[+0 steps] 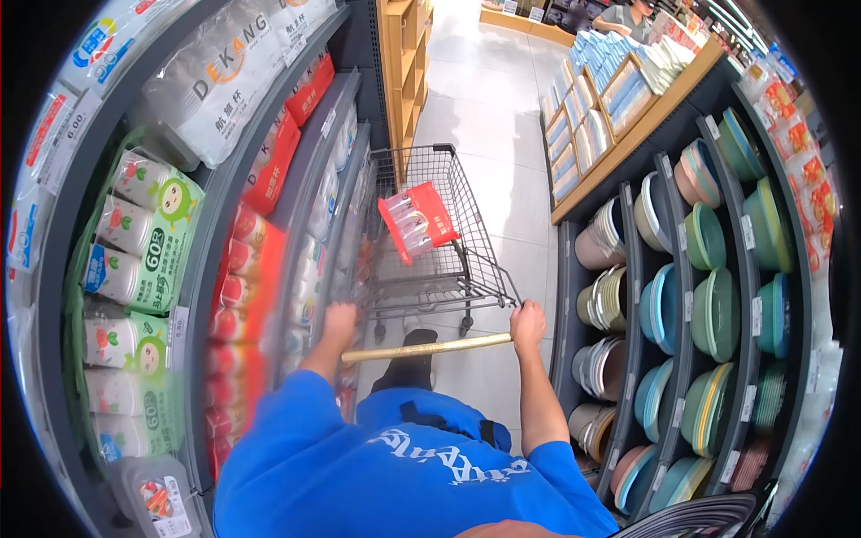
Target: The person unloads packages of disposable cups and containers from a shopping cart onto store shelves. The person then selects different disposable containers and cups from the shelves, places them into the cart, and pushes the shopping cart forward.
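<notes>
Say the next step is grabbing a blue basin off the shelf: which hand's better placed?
Right, I'd say. The right hand is on the side of the blue basins; the left hand is across the yellow bar, farther off.

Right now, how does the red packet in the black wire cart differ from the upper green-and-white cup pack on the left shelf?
Red packet: lies slanted in the black wire cart, contents clear. Green-and-white cup pack: sits on the grey shelf, contents white with a fruit print. Both: printed, contents partly visible.
</notes>
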### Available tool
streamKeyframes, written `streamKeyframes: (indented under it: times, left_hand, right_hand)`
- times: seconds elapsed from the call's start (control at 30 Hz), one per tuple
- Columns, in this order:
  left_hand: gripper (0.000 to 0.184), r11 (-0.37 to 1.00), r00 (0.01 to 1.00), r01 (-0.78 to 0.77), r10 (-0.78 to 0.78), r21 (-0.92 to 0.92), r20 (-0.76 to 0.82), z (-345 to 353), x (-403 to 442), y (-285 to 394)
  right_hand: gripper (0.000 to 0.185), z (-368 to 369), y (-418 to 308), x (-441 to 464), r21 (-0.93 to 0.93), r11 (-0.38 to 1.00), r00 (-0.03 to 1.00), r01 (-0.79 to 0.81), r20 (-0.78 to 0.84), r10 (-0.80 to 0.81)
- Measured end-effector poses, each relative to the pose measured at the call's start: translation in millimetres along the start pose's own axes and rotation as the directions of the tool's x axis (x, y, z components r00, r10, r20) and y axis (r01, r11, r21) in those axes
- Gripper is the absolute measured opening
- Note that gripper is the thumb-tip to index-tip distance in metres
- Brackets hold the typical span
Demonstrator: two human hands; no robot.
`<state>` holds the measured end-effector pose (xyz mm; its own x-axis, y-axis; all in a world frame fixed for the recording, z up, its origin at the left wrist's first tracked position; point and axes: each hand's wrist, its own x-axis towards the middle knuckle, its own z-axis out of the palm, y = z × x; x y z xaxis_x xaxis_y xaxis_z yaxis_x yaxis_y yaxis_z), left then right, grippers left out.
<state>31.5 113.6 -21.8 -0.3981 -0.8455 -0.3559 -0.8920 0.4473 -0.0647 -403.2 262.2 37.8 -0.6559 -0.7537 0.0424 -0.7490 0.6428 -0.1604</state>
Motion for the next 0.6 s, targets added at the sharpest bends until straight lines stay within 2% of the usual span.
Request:
streamKeyframes:
  times: [0.2,0.3,0.5,0.6]
  left_hand:
    - [0.023,0.995,0.999,0.008,-0.004,-0.1,0.043,-12.7,38.1,5.0]
    - [0.021,0.994,0.999,-0.015,0.018,-0.107,0.032,-20.9,60.3,5.5]
    - [0.014,0.992,0.998,-0.026,0.019,-0.126,-0.053,-17.1,82.4,16.4]
    - [0.013,0.989,0.998,-0.034,0.027,-0.141,-0.053,-16.2,87.4,15.3]
  right_hand:
    - [0.026,0.4,-3.2,41.5,0.104,0.977,0.982,-0.186,0.06,0.18]
    - [0.03,-3.4,-8.6,65.9,0.062,0.976,0.975,-0.21,0.083,0.205]
    - [0.026,-16.0,-12.9,107.0,-0.078,0.973,0.921,-0.219,0.313,0.233]
    - [0.024,-9.0,-12.1,118.6,-0.092,0.967,0.897,-0.236,0.361,0.254]
